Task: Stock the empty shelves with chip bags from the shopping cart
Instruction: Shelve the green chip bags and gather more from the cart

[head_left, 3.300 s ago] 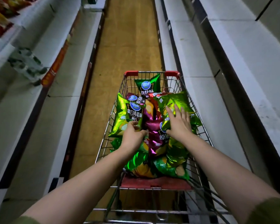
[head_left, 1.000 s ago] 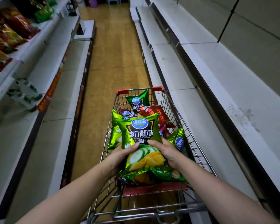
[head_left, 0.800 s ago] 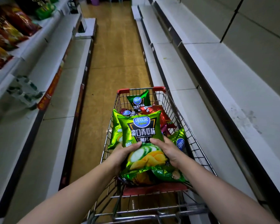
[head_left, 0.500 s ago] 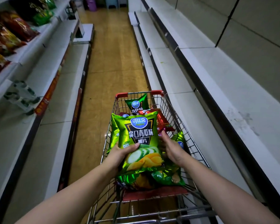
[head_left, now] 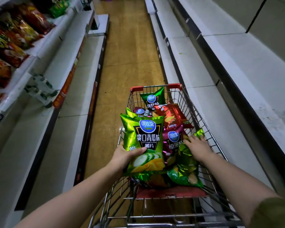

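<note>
White empty shelves (head_left: 237, 66) run along the right. Silver wire shopping cart (head_left: 202, 122), red corners, mid-aisle, full of chip bags (head_left: 173, 116). My left hand (head_left: 123, 157) grips the green cucumber chip bag (head_left: 143, 137) upright over the cart's left side, thumb across its front. My right hand (head_left: 197, 148) rests spread-fingered on a crumpled green foil bag (head_left: 184, 171), near right.

A green chip bag (head_left: 142, 142) in left hand (head_left: 123, 155), right hand (head_left: 196, 148) atop bags (head_left: 186, 163) in cart (head_left: 174, 85)
</note>
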`<state>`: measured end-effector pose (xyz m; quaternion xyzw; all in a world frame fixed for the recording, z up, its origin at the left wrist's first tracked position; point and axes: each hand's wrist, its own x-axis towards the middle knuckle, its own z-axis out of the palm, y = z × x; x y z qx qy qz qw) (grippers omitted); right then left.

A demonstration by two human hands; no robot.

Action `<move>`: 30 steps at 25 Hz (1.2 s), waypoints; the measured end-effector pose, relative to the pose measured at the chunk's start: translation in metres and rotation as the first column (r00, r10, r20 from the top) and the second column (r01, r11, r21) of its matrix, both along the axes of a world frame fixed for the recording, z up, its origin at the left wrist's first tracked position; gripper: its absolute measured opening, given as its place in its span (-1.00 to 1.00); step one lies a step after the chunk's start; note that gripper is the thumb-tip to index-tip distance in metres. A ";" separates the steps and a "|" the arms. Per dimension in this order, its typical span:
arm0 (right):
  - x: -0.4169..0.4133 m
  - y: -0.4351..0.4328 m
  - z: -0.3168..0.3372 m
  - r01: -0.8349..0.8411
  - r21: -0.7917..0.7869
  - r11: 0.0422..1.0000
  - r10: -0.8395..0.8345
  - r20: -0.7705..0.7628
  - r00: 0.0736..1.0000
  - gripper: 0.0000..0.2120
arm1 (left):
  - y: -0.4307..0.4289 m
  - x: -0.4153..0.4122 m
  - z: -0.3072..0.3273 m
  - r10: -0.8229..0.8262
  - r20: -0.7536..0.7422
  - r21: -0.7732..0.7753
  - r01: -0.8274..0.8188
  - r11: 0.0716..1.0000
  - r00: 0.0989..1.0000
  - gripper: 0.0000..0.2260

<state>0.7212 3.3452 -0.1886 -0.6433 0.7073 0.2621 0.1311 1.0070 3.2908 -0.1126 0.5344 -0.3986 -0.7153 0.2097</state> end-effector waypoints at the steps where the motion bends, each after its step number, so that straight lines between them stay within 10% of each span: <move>1: 0.000 0.001 0.003 -0.039 -0.033 0.999 0.039 -0.012 0.999 -0.30 | 0.000 0.001 -0.001 0.005 0.014 -0.006 -0.005 1.000 1.000 -0.34; 8: -0.003 -0.011 0.095 0.171 -0.095 0.981 -0.112 0.445 0.889 -0.20 | 0.000 -0.007 0.004 0.054 0.117 -0.123 -0.039 0.992 0.992 -0.50; 14: -0.008 -0.008 0.158 0.150 -0.054 0.987 -0.103 0.500 0.860 -0.61 | 0.005 -0.009 0.022 0.032 0.110 -0.209 -0.008 0.978 0.993 -0.63; 22: 0.015 0.031 0.240 0.528 0.065 0.847 -0.253 0.922 0.292 -0.65 | 0.009 -0.001 0.053 -0.109 0.038 -0.278 0.116 0.954 0.993 -0.45; 26: 0.039 0.040 0.290 0.525 -0.069 0.848 -0.171 0.902 0.396 -0.60 | 0.030 -0.016 0.081 -0.232 -0.182 -0.098 0.218 0.971 0.955 -0.70; 30: 0.072 0.039 0.316 0.364 -0.340 0.867 -0.110 0.581 0.806 -0.59 | 0.055 -0.023 0.092 -0.269 -0.257 0.062 0.293 0.954 0.928 -0.83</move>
